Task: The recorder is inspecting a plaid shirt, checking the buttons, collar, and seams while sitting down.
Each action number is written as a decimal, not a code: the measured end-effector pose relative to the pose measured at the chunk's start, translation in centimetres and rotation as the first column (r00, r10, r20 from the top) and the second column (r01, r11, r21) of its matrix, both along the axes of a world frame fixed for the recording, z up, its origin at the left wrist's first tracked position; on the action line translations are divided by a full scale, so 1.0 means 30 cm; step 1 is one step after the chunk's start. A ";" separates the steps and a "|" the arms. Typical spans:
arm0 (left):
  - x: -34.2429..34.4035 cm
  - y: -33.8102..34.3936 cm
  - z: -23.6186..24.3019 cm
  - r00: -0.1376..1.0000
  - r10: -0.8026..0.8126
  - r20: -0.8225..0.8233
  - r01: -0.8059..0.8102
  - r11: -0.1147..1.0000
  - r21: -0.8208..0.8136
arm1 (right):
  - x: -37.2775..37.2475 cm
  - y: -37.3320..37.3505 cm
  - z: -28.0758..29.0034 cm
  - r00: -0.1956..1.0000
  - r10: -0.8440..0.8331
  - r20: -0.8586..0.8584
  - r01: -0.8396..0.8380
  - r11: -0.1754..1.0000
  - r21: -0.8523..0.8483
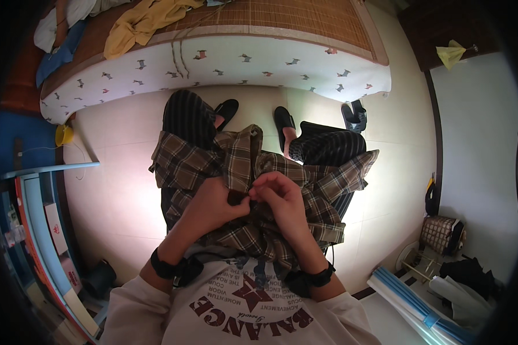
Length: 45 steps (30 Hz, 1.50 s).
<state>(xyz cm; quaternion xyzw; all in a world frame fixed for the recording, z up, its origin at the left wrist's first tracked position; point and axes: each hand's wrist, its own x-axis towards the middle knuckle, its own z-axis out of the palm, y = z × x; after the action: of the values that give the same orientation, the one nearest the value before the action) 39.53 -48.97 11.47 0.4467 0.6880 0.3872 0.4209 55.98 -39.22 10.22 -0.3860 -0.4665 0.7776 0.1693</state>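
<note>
A brown plaid shirt (184, 158) with white and dark lines lies spread and rumpled over my lap. Its folds reach past both knees. My left hand (216, 204) is closed on the cloth near the middle, thumb pointing right. Opposite it, my right hand (282, 198) pinches the shirt's edge between thumb and fingertips, almost touching the left thumb. An upright strip of the shirt runs away from my fingers. Whether a button is between the fingertips cannot be made out. Both wrists wear black bands.
Ahead stands a bed (293, 17) with a woven mat and a yellow garment (147, 23). Slippers (355, 117) rest on the tiled floor by it. A blue shelf (43, 224) is at left. At right are a checkered bag (441, 234) and a blue curtain (414, 310).
</note>
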 end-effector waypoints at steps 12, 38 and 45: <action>0.019 -0.013 0.000 0.999 -0.040 -0.034 0.037 0.997 -0.073 | 0.000 -0.008 0.004 0.996 0.081 0.033 -0.085 0.987 0.138; -0.052 0.006 -0.257 0.872 0.255 0.417 -0.008 0.860 -0.510 | -0.046 0.263 -0.222 0.783 0.574 0.240 -0.594 0.575 0.562; -0.103 0.182 -0.132 0.804 0.410 0.431 -0.057 0.774 -0.630 | -0.146 0.459 -0.183 0.800 0.597 0.053 -0.560 0.712 0.424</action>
<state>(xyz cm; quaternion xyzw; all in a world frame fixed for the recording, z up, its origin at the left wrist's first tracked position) 36.44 -43.51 7.51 0.0710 0.6757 0.3167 0.6619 51.61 -25.45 4.73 -0.1403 -0.7112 0.6887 0.0164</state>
